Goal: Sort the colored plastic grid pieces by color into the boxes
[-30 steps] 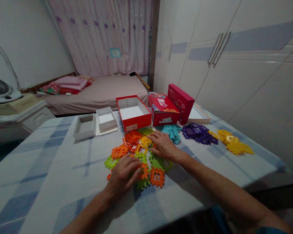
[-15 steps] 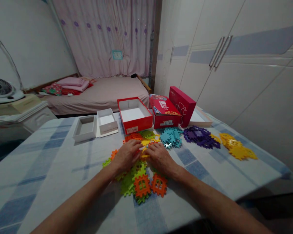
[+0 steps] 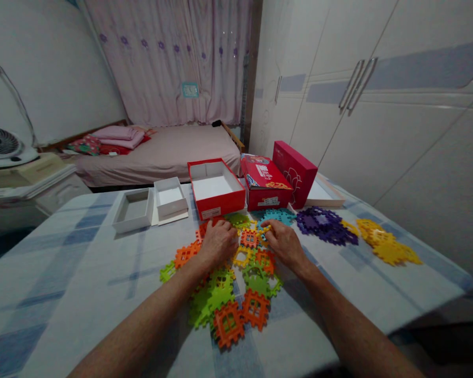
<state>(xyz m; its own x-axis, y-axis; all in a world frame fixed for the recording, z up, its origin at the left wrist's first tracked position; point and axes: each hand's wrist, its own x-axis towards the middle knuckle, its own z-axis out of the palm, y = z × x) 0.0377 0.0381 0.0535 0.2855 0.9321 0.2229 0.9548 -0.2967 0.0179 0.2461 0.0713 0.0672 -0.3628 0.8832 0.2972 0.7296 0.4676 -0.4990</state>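
A person's right hand [image 3: 287, 242] pinches a yellow piece [image 3: 265, 231] between thumb and fingers, at the far right part of a mixed heap [image 3: 256, 278] of toothed plastic squares I am watching over the head camera. The heap lies on the cloth-covered table [image 3: 82, 252]; its long axis, from my view, runs from the near edge toward the row of boxes [image 3: 220, 203] along the far edge. I see too little of the yellow piece to say which way it points or how its long axis runs. The left hand [image 3: 219, 242] lies back upward across the heap's far left part, fingers toward the far edge; its fingertips are hard to make out, and I cannot tell whether they grip anything. Nearest me, an orange piece [image 3: 228, 324] lies just beside another, the two turned at different angles. Toward the table's right corner, a purple pile [image 3: 324, 226] and a yellow pile [image 3: 390, 244] each stretch from far left to near right. The right hand partly blocks my view of a turquoise pile [image 3: 278, 216]; the frame's bottom edge cuts off both forearms.
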